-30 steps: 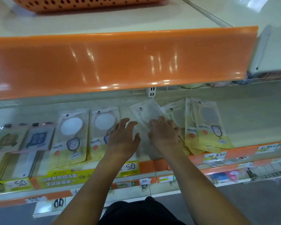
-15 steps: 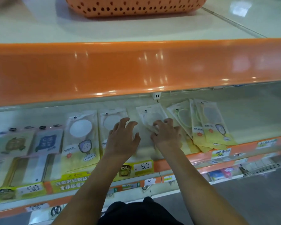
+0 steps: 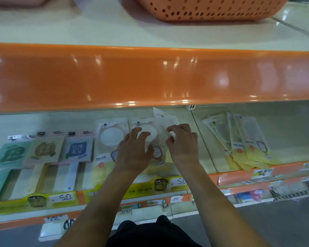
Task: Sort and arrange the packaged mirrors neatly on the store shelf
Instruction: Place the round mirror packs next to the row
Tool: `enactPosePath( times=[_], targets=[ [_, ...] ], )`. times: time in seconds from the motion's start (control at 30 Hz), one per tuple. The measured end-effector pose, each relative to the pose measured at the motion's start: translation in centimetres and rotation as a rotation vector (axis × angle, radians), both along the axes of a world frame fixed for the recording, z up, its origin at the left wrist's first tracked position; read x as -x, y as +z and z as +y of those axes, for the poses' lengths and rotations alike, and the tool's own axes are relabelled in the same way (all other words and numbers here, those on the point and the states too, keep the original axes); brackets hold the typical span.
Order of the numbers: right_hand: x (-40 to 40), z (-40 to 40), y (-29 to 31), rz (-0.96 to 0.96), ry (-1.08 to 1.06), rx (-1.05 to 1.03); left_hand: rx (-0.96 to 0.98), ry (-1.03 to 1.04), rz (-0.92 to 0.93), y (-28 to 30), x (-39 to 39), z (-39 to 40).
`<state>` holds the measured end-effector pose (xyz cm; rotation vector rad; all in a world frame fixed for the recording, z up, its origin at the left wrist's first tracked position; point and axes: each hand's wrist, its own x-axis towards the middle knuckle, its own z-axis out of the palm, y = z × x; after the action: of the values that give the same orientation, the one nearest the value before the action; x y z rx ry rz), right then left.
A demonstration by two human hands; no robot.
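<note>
Fingers: left hand [image 3: 134,152] fingers spread, flat on a mirror pack [image 3: 146,134], pinning it so it won't slide; right hand [image 3: 183,146] fingers [image 3: 173,128] curled, pinching the clear pack [image 3: 165,122] beside it
Clear pack: tilted, top corner reaching up under the orange lip [image 3: 150,77] of the upper shelf; I read this as squaring it against the pinned neighbour
Row, left: one more mirror pack [image 3: 111,138] lies flat and straight just left of my left hand; other goods further left, not mirrors as far as I can tell
Loose pile: yellow-bottomed mirror packs [image 3: 246,141] fanned and overlapping, right of the divider [image 3: 203,139], well apart from both hands; still unsorted
Shelf: front rail [image 3: 239,177] stops packs sliding off; price tag [image 3: 178,181] sits below my right wrist
Above: orange basket [image 3: 212,9] on the top shelf; not involved
Next, my call: lay the clear pack flat, then pull the fanned pile over
</note>
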<state>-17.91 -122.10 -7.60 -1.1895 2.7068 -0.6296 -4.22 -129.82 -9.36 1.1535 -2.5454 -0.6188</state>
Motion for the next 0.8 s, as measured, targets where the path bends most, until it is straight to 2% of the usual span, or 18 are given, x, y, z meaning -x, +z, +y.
enactPosePath(
  times=[0.33,0.8],
  targets=[
    [-5.2,-3.0,0.3,0.014,0.051,-0.003,0.041,0.047,-0.02,-0.1,-4.6,-2.8],
    [-7.6,-3.6,-2.1,0.108,0.032,-0.205,0.018,0.029,-0.094,-0.9,-6.8,-3.9]
  ],
)
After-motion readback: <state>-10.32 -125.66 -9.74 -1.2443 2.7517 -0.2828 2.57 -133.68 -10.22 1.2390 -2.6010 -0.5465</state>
